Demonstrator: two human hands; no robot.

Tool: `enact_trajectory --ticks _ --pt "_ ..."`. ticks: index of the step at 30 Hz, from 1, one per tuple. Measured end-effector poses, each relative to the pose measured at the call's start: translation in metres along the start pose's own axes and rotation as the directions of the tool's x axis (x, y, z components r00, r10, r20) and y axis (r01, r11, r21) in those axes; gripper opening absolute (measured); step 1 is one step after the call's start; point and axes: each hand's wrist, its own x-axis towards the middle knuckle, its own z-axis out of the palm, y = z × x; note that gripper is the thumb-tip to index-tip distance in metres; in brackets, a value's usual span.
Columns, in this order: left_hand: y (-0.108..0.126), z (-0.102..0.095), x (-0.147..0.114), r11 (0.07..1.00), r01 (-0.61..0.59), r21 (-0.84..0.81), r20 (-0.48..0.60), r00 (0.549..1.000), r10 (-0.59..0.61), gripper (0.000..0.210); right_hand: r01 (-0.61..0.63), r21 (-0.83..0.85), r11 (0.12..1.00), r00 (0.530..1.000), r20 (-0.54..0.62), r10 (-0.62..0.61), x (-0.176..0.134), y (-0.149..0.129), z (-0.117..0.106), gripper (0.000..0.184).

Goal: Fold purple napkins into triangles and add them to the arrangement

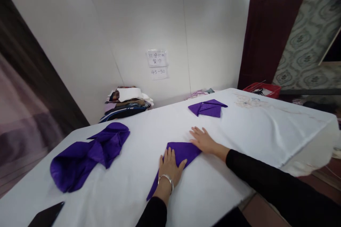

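A purple cloth napkin [179, 151], folded to a pointed, roughly triangular shape, lies on the white-covered table in front of me. My left hand [170, 167], with a silver bangle at the wrist, rests flat on it with the fingers spread. At the napkin's right corner, my right hand [204, 141] lies open and flat, its palm by the tip and its fingers reaching over the white cloth. Part of the napkin is hidden under my left hand and wrist.
A crumpled purple cloth [90, 156] lies to the left. Farther back is a folded purple napkin [209, 108]. A dark flat object [46, 215] sits at the near left edge. Stacked clothes [126, 101] and a red basket [266, 89] stand beyond the white tablecloth [255, 138].
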Motion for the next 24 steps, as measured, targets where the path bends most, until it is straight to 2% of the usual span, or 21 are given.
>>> enact_trajectory --ticks 3,6,11,19,22,24 --pt "0.000 -0.001 0.001 1.000 0.005 0.017 0.025 1.000 -0.005 0.080 0.207 0.117 0.971 0.977 0.026 -0.211 0.010 -0.045 0.010 0.062" --pt "0.000 -0.003 0.002 0.999 0.017 0.033 0.046 0.999 -0.019 0.071 0.299 0.224 0.928 0.940 0.101 -0.327 0.019 -0.068 0.022 0.065" --pt "-0.001 -0.001 0.003 0.999 0.018 0.049 0.031 0.999 -0.019 0.068 0.275 0.279 0.920 0.933 0.152 -0.325 0.025 -0.063 0.026 0.067" --pt "-0.004 -0.003 0.000 0.994 0.022 0.107 0.065 0.997 -0.029 0.066 0.282 0.266 0.922 0.936 0.134 -0.325 0.024 -0.060 0.025 0.068" --pt "-0.020 -0.003 -0.012 0.990 0.015 0.137 0.055 0.998 -0.023 0.059 0.279 0.264 0.923 0.935 0.143 -0.323 0.024 -0.061 0.025 0.069" --pt "-0.040 0.001 -0.025 0.986 -0.023 0.164 0.045 0.999 0.016 0.050 0.280 0.265 0.923 0.934 0.149 -0.326 0.024 -0.061 0.024 0.070"
